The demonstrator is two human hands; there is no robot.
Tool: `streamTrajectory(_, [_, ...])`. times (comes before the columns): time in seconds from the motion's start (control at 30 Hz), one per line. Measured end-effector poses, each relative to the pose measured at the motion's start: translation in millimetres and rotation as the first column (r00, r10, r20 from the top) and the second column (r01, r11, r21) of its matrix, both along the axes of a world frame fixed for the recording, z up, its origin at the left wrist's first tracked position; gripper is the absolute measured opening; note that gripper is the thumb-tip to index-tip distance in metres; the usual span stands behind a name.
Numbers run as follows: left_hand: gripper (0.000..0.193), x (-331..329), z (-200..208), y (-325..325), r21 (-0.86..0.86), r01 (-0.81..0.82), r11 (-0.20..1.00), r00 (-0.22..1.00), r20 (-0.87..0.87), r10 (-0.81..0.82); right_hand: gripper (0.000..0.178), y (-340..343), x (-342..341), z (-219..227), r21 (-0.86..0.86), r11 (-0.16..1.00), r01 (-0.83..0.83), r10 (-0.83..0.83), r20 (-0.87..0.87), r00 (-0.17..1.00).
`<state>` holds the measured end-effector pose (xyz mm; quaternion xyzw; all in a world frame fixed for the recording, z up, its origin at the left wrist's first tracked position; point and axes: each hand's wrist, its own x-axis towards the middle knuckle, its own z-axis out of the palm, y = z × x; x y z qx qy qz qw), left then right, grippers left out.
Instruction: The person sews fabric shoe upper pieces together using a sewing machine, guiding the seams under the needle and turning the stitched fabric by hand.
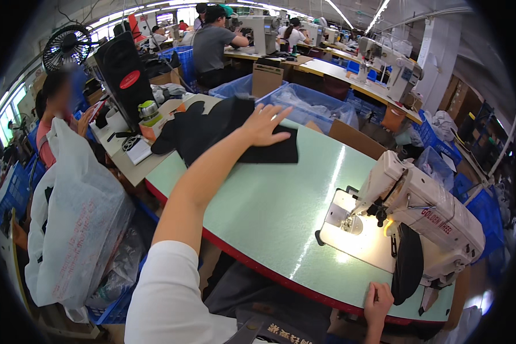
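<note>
My left arm reaches across the pale green sewing table (258, 212). At its far side my left hand (265, 125) lies open, fingers spread, on several flat black fabric pieces (212, 129). The black pieces overlap one another, so their edges are partly hidden. By the table's front edge my right hand (378, 302) is curled into a loose fist, with nothing seen sticking out of it. A white sewing machine (424, 209) stands on the right, its lamp lighting the needle plate (350, 223). A black curved piece (408, 264) hangs beside the machine bed, near my right hand.
Blue crates (321, 109) with plastic wrap stand behind the table. To the left are a large white plastic bag (77, 218), a side table with a green-lidded container (149, 112), and a person (54, 114). Farther back, other people sit at machines.
</note>
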<state>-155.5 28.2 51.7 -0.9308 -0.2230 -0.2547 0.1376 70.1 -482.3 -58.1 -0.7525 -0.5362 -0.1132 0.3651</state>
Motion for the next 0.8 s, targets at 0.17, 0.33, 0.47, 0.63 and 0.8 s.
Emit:
streamTrajectory(0.17, [0.086,18.6,-35.4,-74.9,-0.006,-0.004,1.0,1.0,-0.007,0.003,0.002,-1.2,-4.3,0.9,-0.073,0.995,0.066,-0.067,-0.003,0.998])
streamTrajectory(0.33, [0.047,-52.7,-18.7,-208.6,-0.894,0.397,0.21,0.765,0.195,-0.614,0.001,-2.7,-6.1,1.2,-0.01,0.998,0.062,-0.062,0.009,0.998])
streamTrajectory(0.47, [0.048,-106.6,-75.8,-258.8,-0.888,-0.043,-0.458,0.548,0.362,-0.754,0.002,1.4,-4.3,1.7,0.002,0.996,0.088,-0.088,0.017,0.996])
streamTrajectory(0.63, [0.031,-109.3,-189.4,-265.1,-0.907,-0.18,-0.382,0.86,0.044,-0.509,0.002,5.0,-3.0,4.5,0.036,0.997,0.074,-0.076,0.058,0.995])
streamTrajectory(0.8, [0.037,-106.5,-297.6,-281.3,-0.959,0.267,-0.094,0.962,0.271,-0.026,0.003,5.9,-7.4,3.3,0.029,0.99,0.14,-0.141,0.063,0.988])
